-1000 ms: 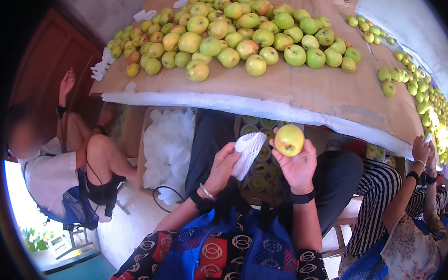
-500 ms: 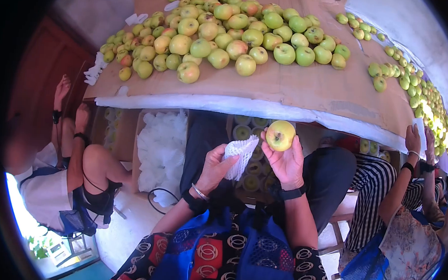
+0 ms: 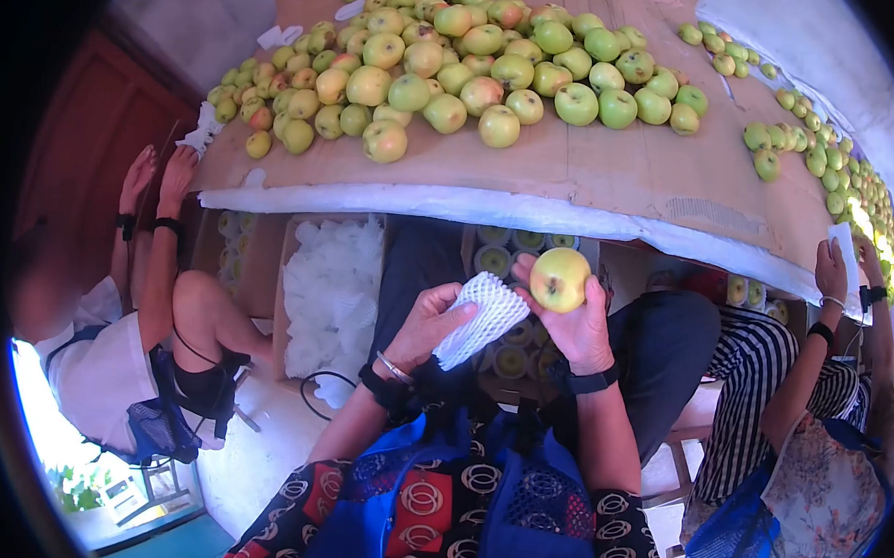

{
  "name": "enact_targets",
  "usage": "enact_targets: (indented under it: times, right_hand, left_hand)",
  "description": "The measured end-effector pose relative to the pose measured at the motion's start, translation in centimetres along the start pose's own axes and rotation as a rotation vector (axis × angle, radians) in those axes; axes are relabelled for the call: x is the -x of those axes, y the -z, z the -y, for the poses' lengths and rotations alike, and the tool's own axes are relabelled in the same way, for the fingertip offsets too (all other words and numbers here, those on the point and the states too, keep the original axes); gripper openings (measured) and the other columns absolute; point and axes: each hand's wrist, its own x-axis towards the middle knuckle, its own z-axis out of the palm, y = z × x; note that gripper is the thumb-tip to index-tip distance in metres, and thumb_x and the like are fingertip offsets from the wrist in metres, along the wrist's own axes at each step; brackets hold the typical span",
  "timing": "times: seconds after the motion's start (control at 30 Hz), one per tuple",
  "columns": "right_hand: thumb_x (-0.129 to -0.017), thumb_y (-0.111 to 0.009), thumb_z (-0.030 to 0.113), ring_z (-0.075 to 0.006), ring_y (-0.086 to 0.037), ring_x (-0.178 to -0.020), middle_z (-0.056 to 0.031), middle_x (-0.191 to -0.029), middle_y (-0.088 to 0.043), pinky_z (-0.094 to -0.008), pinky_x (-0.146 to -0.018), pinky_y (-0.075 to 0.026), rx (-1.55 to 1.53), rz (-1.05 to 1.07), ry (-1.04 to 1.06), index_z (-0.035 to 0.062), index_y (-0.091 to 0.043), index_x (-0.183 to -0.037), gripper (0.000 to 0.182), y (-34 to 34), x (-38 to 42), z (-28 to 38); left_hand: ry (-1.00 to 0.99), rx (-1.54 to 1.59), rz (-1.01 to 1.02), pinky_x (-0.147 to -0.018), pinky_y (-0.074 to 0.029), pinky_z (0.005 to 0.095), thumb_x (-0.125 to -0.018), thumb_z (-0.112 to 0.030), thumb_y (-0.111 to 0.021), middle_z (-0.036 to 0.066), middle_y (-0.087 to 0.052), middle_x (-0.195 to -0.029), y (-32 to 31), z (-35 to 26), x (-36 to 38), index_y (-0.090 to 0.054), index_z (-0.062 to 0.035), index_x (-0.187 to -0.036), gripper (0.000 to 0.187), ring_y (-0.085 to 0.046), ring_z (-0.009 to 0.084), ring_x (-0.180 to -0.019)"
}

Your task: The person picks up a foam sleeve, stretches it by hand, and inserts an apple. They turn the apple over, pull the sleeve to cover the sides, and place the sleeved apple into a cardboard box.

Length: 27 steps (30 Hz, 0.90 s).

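My left hand (image 3: 430, 323) is closed on a white foam net sleeve (image 3: 482, 321), which points up and right with its mouth spread. Close beside it, my right hand (image 3: 576, 330) holds a yellow-green apple (image 3: 560, 280) in its fingers and palm. The apple and the sleeve are apart, with a small gap between them. Below and behind both hands, a box of apples (image 3: 511, 362) in sleeves is partly hidden.
A large heap of apples (image 3: 446, 75) lies on the cardboard-covered table (image 3: 611, 176). An open box of white foam sleeves (image 3: 332, 284) stands left of my knees. One person (image 3: 105, 334) sits at left; another person's hand (image 3: 829, 271) holds something white at right.
The foam sleeve has turned and opened wider toward the apple. My right hand still holds the apple, slightly lower. At left, the other person's lower hand has risen to the table edge.
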Motion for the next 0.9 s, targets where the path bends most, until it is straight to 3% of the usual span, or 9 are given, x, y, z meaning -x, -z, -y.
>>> enact_targets:
  times: [0.13, 0.23, 0.27, 0.43, 0.57, 0.6, 0.67, 0.73, 0.9]
  right_hand:
    - [-0.087, -0.05, 0.042, -0.0277, -0.048, -0.116, -0.0161, -0.123, -0.051, -0.0368, -0.1, -0.036, 0.0, 0.13, -0.202, -0.0013, -0.043, -0.123, 0.057, 0.4, -0.1, -0.7]
    - [-0.089, -0.048, 0.038, -0.0265, -0.049, -0.114, -0.0149, -0.121, -0.052, -0.0378, -0.099, -0.036, 0.072, 0.028, -0.246, -0.001, -0.044, -0.123, 0.052, 0.6, 0.2, -1.3]
    - [-0.087, -0.049, 0.045, -0.0254, -0.049, -0.113, -0.0109, -0.119, -0.053, -0.0418, -0.097, -0.037, 0.081, 0.001, -0.267, 0.0046, -0.047, -0.121, 0.053, 1.0, 0.0, -1.5]
    - [-0.087, -0.051, 0.042, -0.0244, -0.049, -0.114, -0.01, -0.12, -0.052, -0.0416, -0.097, -0.037, -0.03, -0.009, -0.203, 0.0059, -0.046, -0.122, 0.051, 0.6, -0.4, -1.2]
    - [-0.085, -0.055, 0.038, -0.0236, -0.048, -0.114, -0.0098, -0.121, -0.052, -0.0408, -0.098, -0.036, 0.164, -0.118, -0.006, 0.0048, -0.046, -0.122, 0.051, 1.4, -0.5, -1.7]
    - [-0.085, -0.054, 0.024, -0.0205, -0.051, -0.109, -0.0107, -0.115, -0.054, -0.0354, -0.096, -0.038, 0.149, -0.113, 0.057, -0.0005, -0.046, -0.12, 0.044, 1.1, -0.6, -1.7]
    - [-0.084, -0.054, 0.022, -0.0189, -0.052, -0.107, -0.0098, -0.113, -0.054, -0.0335, -0.095, -0.039, 0.241, -0.093, 0.065, -0.0006, -0.046, -0.119, 0.043, 0.6, -0.5, -2.0]
    - [-0.082, -0.055, 0.021, -0.0174, -0.052, -0.106, -0.0089, -0.112, -0.054, -0.0316, -0.094, -0.039, 0.333, -0.074, 0.08, -0.0007, -0.047, -0.118, 0.043, 0.1, -0.4, -2.5]
    - [-0.078, -0.057, 0.016, -0.0143, -0.052, -0.102, -0.0064, -0.109, -0.055, -0.0279, -0.091, -0.04, 0.373, 0.012, 0.024, -0.0003, -0.047, -0.117, 0.043, -0.5, 0.0, -3.3]
  left_hand:
    - [0.012, 0.094, -0.021, -0.075, -0.046, 0.023, -0.083, -0.011, -0.065, 0.0, -0.062, -0.092, -1.2, -1.1, 0.0, -0.059, -0.0034, -0.097, 0.017, -0.056, 0.0051, -0.084]
    - [0.014, -0.089, 0.109, -0.076, -0.046, 0.0236, -0.081, -0.011, -0.067, 0.0, -0.062, -0.092, 0.3, -1.4, -0.8, -0.058, -0.0036, -0.097, 0.02, -0.056, 0.0053, -0.084]
    - [0.003, -0.111, 0.12, -0.077, -0.047, 0.0241, -0.08, -0.011, -0.068, 0.0, -0.061, -0.094, 0.5, -1.5, -1.2, -0.056, -0.0038, -0.101, 0.025, -0.056, 0.0055, -0.085]
    - [-0.017, -0.151, 0.084, -0.079, -0.046, 0.0258, -0.077, -0.01, -0.07, 0.003, -0.06, -0.1, 0.6, -2.4, -2.8, -0.053, -0.0044, -0.108, 0.035, -0.056, 0.0082, -0.09]
    - [-0.471, -0.542, -0.556, -0.075, -0.045, 0.0273, -0.078, -0.006, -0.065, 0.005, -0.057, -0.104, 1.5, -0.6, -2.5, -0.051, -0.0043, -0.109, 0.035, -0.054, 0.0132, -0.088]
    - [-0.399, -0.457, -0.516, -0.074, -0.045, 0.0272, -0.08, -0.011, -0.064, 0.004, -0.057, -0.101, 1.1, -0.6, -1.9, -0.05, -0.005, -0.108, 0.031, -0.054, 0.0117, -0.085]
    - [-0.329, -0.374, -0.493, -0.072, -0.045, 0.0272, -0.083, -0.017, -0.063, 0.002, -0.057, -0.098, -0.5, -1.2, -0.7, -0.05, -0.0058, -0.107, 0.029, -0.054, 0.0102, -0.082]
    - [0.02, -0.053, -0.23, -0.068, -0.045, 0.0249, -0.088, -0.027, -0.058, 0.0, -0.056, -0.092, -2.8, -1.9, -0.5, -0.049, -0.008, -0.104, 0.026, -0.054, 0.0073, -0.078]
    - [0.048, -0.011, -0.298, -0.064, -0.045, 0.0212, -0.091, -0.028, -0.054, 0.0, -0.058, -0.092, -2.4, 0.1, -1.6, -0.05, -0.0106, -0.103, 0.022, -0.055, 0.0062, -0.077]
